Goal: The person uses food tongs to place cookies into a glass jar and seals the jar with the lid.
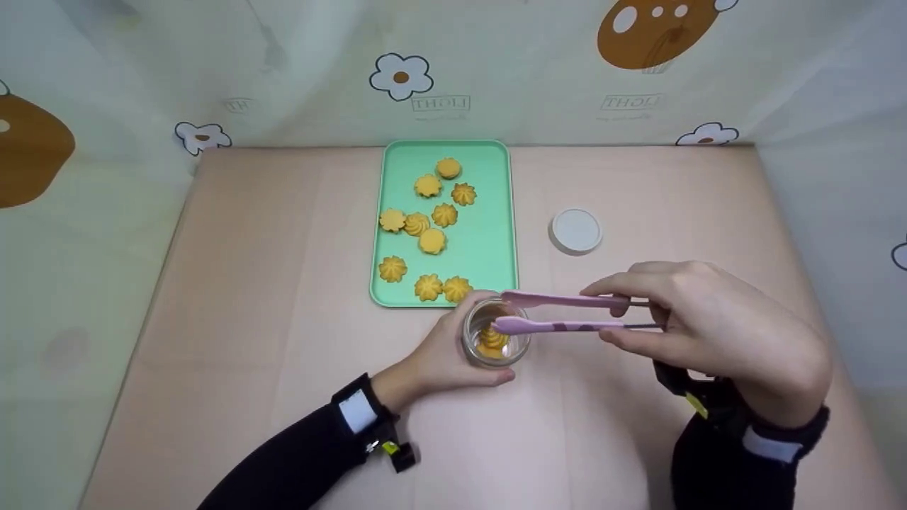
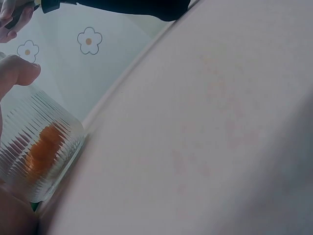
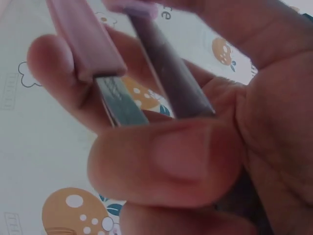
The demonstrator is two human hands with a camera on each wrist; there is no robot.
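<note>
My left hand grips a ribbed glass jar near the tray's front edge; its mouth faces up. Cookies lie inside the jar, and orange-brown ones show through the ribbed wall in the left wrist view. My right hand holds pink-tipped metal tongs level, with both tips over the jar's mouth. The tong arms stand apart, and no cookie shows between the tips. In the right wrist view, fingers and thumb curl around the metal arms of the tongs.
A green tray with several flower-shaped cookies lies at the back middle of the table. To its right sits a round white lid. A patterned curtain hangs behind the table and along both sides.
</note>
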